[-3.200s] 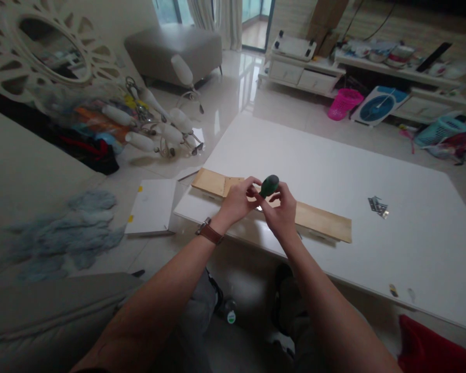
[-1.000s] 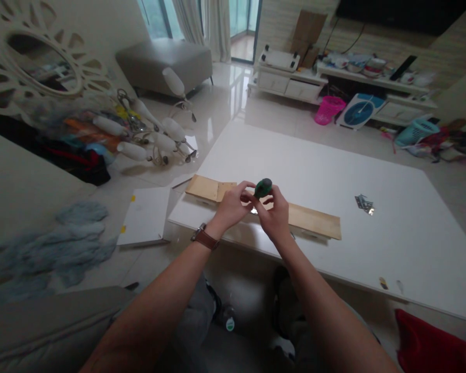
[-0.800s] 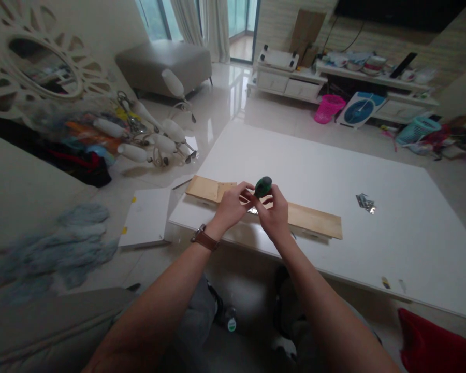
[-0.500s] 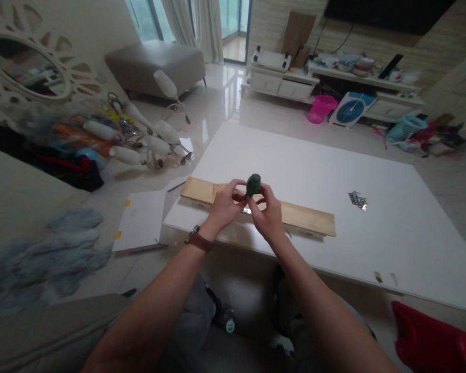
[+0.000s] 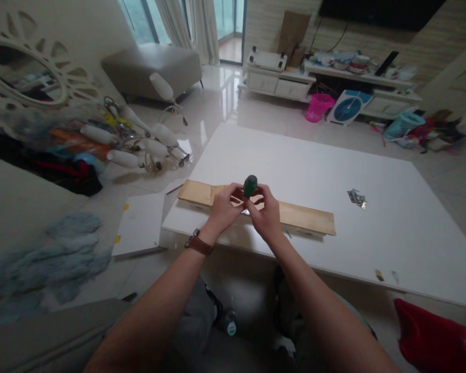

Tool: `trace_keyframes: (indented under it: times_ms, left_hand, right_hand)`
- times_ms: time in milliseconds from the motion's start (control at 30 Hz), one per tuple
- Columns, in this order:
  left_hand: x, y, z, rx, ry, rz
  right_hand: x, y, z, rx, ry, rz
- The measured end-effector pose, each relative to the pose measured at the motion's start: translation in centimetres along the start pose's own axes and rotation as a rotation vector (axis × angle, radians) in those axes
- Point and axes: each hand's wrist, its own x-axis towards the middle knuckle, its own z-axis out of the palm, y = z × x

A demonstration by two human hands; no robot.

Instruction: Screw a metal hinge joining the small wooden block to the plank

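Observation:
A screwdriver with a green handle (image 5: 250,185) stands nearly upright over a long wooden board (image 5: 306,217). My left hand (image 5: 226,208) and my right hand (image 5: 267,213) close in on it from both sides, thumbs and fingertips meeting just under the handle. A small shiny metal piece (image 5: 246,212) shows on the board's near edge beneath my fingers. The screwdriver's tip and whatever it touches are hidden by my hands. The board lies along the near left edge of a large white panel (image 5: 295,160).
Several metal brackets and screws (image 5: 357,198) lie on the panel to the right. A white board (image 5: 140,223) is on the floor at left, close to a lamp with several white shades (image 5: 155,147). Something red (image 5: 431,331) sits at lower right, and a bottle (image 5: 230,324) between my feet.
The screwdriver handle has tipped slightly, its end now leaning more toward the left. My hands keep almost the same place, and the whole view has shifted a little.

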Motion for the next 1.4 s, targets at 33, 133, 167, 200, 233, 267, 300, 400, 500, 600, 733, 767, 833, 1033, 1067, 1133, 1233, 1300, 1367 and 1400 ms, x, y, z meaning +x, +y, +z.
trace_keyframes:
  times_ms: [33,133,167,200,233,267,300,400,500,600,733,767,833,1033,1067,1133,1233,1300,1367,1400]
  left_hand:
    - [0.0,0.1,0.0,0.009,0.008,0.014]
    - [-0.1,0.2,0.0,0.042,0.020,0.054]
    - [-0.1,0.3,0.0,0.049,0.024,0.060]
    - [-0.2,0.3,0.0,0.052,0.028,0.059]
    - [-0.2,0.3,0.0,0.053,0.032,0.055]
    - [-0.2,0.3,0.0,0.050,0.035,0.046]
    - [-0.2,0.3,0.0,0.044,0.037,0.036]
    - [-0.2,0.3,0.0,0.028,0.044,0.005]
    - [-0.3,0.4,0.0,0.003,0.040,-0.021]
    - [-0.4,0.4,-0.1,-0.016,0.022,-0.036]
    - [-0.4,0.4,-0.2,-0.042,0.004,-0.045]
    - [-0.4,0.3,-0.2,-0.051,0.000,-0.046]
    - [-0.4,0.2,-0.3,-0.060,-0.011,-0.047]
    - [-0.2,0.1,-0.4,-0.023,-0.016,-0.037]
    - [-0.2,0.2,-0.4,-0.026,-0.013,-0.033]
    - [-0.1,0.2,-0.3,-0.032,-0.009,-0.019]
    - [-0.1,0.3,-0.2,-0.018,0.013,0.005]
    - [-0.2,0.4,-0.1,0.001,0.029,0.021]
    - [-0.2,0.5,-0.1,0.016,0.037,0.025]
    - [-0.3,0.5,-0.1,0.021,0.037,0.022]
  right_hand:
    - [0.0,0.0,0.0,-0.003,0.001,0.003]
    - [-0.1,-0.1,-0.1,-0.008,0.002,0.010]
    - [-0.1,-0.1,-0.1,-0.010,0.002,0.011]
    - [-0.1,-0.2,-0.1,-0.011,0.001,0.012]
    - [-0.1,-0.2,-0.2,-0.009,-0.001,0.014]
    - [-0.1,-0.3,-0.2,-0.007,-0.004,0.016]
    - [-0.1,-0.3,-0.2,-0.005,-0.007,0.019]
    - [-0.1,-0.5,-0.4,-0.002,-0.015,0.015]
    - [-0.1,-0.6,-0.6,0.004,-0.021,0.006]
    - [-0.2,-0.6,-0.7,0.009,-0.034,-0.005]
    - [-0.3,-0.4,-0.6,0.011,-0.020,-0.022]
    - [-0.3,-0.2,-0.6,0.014,-0.017,-0.023]
    - [-0.2,0.0,-0.5,0.016,-0.015,-0.026]
    - [0.1,0.3,-0.3,-0.011,0.005,-0.047]
    - [0.1,0.4,-0.2,-0.016,0.012,-0.047]
    - [0.2,0.4,-0.1,-0.023,0.023,-0.044]
    - [0.1,0.3,-0.1,-0.028,0.023,-0.037]
    - [0.1,0.1,-0.2,-0.035,0.014,-0.030]
    - [0.0,-0.1,-0.4,-0.040,0.004,-0.025]
    - [-0.1,-0.2,-0.5,-0.040,0.001,-0.023]
